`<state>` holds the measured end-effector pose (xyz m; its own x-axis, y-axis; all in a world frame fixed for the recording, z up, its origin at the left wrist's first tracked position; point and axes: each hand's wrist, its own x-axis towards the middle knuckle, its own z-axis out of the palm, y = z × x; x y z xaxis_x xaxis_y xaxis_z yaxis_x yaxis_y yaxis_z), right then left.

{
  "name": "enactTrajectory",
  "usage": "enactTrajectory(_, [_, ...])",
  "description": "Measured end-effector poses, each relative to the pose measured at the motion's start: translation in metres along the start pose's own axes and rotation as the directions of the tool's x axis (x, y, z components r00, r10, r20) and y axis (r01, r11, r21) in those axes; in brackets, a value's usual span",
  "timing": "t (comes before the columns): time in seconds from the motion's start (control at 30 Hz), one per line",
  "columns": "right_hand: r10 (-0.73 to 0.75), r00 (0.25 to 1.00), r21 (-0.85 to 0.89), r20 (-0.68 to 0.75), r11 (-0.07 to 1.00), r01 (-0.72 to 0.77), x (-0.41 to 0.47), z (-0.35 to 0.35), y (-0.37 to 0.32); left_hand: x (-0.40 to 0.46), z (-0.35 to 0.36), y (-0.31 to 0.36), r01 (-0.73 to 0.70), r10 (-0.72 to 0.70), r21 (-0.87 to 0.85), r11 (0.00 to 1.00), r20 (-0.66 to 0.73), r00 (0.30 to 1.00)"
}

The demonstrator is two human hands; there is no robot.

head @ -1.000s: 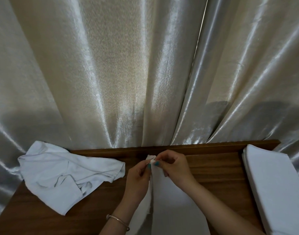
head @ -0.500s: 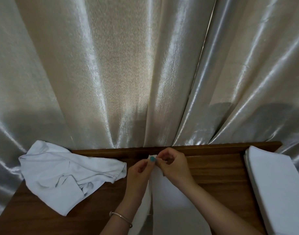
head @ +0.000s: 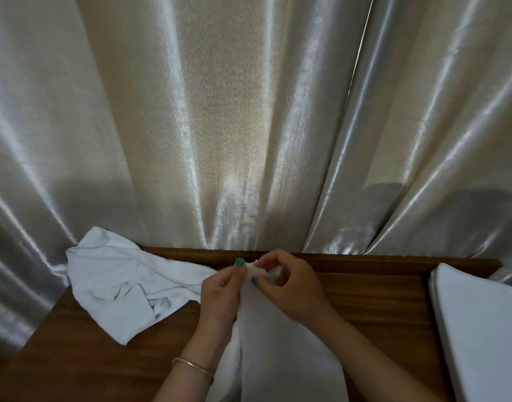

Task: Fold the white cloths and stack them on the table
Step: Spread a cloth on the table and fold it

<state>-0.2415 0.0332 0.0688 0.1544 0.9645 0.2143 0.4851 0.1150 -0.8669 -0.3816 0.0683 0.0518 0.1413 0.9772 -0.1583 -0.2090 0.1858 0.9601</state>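
A white cloth [head: 278, 343] hangs down from both my hands above the middle of the wooden table [head: 373, 303]. My left hand [head: 222, 294] and my right hand [head: 289, 285] pinch its top edge close together, fingertips almost touching. The cloth's lower part runs out of view at the bottom. A crumpled white cloth [head: 118, 282] lies at the table's left end, partly against the curtain. A neat stack of folded white cloths [head: 481, 329] sits at the right end.
Shiny cream curtains [head: 249, 126] hang right behind the table's raised back edge [head: 365, 258]. Bare wood shows between my hands and the folded stack, and in front of the crumpled cloth.
My hands have stayed together at the cloth's top edge, with the fingers shifting their pinch slightly. The view has drifted a little; the other cloths have not moved.
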Motion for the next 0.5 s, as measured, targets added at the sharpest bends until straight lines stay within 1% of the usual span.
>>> enactTrajectory(0.07, [-0.030,0.994,-0.083,0.104,0.996,0.038,0.002,-0.009,-0.005,-0.007,-0.003,0.012,-0.130,0.138,0.128,0.983,-0.056,0.989])
enactTrajectory(0.13, [0.005,0.972,-0.246,0.236,0.968,0.055,0.006,-0.022,-0.010,-0.014,-0.007,0.026,-0.218,0.246,0.214,0.952,-0.114,0.962])
enactTrajectory(0.2, [0.072,0.924,-0.398,0.375,0.913,0.091,0.008,-0.034,-0.013,-0.019,-0.012,0.045,-0.279,0.319,0.231,0.932,-0.158,0.935])
enactTrajectory(0.27, [0.122,0.878,-0.472,0.462,0.873,0.127,0.008,-0.044,-0.014,-0.021,-0.018,0.066,-0.325,0.363,0.210,0.922,-0.179,0.914])
enactTrajectory(0.4, [0.187,0.851,-0.592,0.492,0.788,0.169,-0.001,-0.057,-0.013,-0.021,-0.029,0.103,-0.413,0.433,0.145,0.899,-0.150,0.889])
enactTrajectory(0.5, [0.264,0.830,-0.658,0.491,0.737,0.154,-0.005,-0.068,-0.016,-0.019,-0.037,0.130,-0.479,0.502,0.169,0.861,-0.141,0.853])
